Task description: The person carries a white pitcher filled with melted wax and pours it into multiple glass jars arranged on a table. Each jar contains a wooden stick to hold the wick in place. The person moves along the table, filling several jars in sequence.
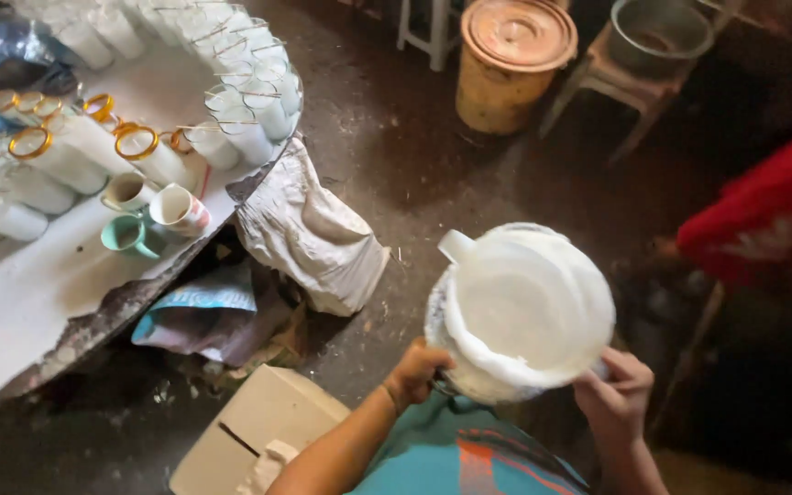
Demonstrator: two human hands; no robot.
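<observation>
Head view: I see both hands on a big white pitcher [520, 312], wax-crusted, full of white liquid, spout [456, 245] on its far-left side. Left hand [417, 369] closed on the pitcher's near-left side, fingers wrapped onto the wall. Right hand [618, 396] closed on the near-right rim, fingers [602, 371] curled against it. The pitcher sits over dark floor, level, just in front of my teal shirt [456, 454].

Left of the pitcher: crumpled white sack [309, 234] on the floor, then a round white surface [20, 302] carrying glass jars of white wax with wicks [249, 101], gold-rimmed ones [144, 151], and three mugs [153, 215]. Beyond the pitcher: yellow bucket with lid [511, 60], metal pot [657, 32] on a stool. Right of the pitcher: a red sleeve [767, 206] of another person. Near-left of it: pale box [254, 435].
</observation>
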